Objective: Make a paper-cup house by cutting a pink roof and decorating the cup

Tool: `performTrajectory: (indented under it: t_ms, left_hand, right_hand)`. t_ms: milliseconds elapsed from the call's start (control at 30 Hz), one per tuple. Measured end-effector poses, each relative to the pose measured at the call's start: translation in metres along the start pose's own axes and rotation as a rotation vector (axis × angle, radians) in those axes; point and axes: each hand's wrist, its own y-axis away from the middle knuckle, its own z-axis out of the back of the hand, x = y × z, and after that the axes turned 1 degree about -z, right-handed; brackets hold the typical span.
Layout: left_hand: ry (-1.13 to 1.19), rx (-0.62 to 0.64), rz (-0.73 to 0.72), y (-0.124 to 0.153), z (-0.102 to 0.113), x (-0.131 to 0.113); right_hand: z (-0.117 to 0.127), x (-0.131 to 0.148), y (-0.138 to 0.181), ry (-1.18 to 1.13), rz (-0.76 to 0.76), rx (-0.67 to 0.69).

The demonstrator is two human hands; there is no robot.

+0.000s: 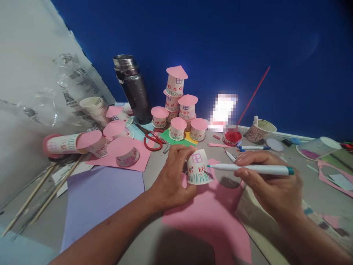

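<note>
My left hand (172, 178) is closed round an upturned white paper cup (198, 167) drawn with a pink window, red flowers and green grass. It holds the cup over a pink paper sheet (212, 217). My right hand (268, 180) grips a white marker with a teal end (256, 169), its tip touching the cup's right side. Both forearms reach in from the bottom edge.
A stack of finished cup houses with pink roofs (178, 105) stands behind, more of them lie at the left (95, 141). Red scissors (151, 140), a dark flask (132, 86), a red paint pot (232, 137), a lilac sheet (96, 198) and wooden sticks (41, 195) surround the work spot.
</note>
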Motion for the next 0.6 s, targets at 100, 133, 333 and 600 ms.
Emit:
performTrajectory:
  t_ms: [100,133,333,600]
  left_hand:
    - [0.001,-0.004,-0.013,0.001,-0.001,0.000]
    - [-0.007,-0.006,-0.022,0.001,-0.001,0.000]
    - [-0.062,0.009,-0.057,0.000,0.001,-0.003]
    - [-0.080,0.018,-0.095,0.001,0.001,-0.001]
  right_hand:
    - [-0.002,0.006,0.001,0.046,0.076,0.042]
    - [-0.003,0.007,0.002,0.042,0.096,0.060]
    - [-0.007,0.014,0.000,0.061,0.195,0.118]
    - [-0.008,0.017,-0.007,0.065,0.234,0.160]
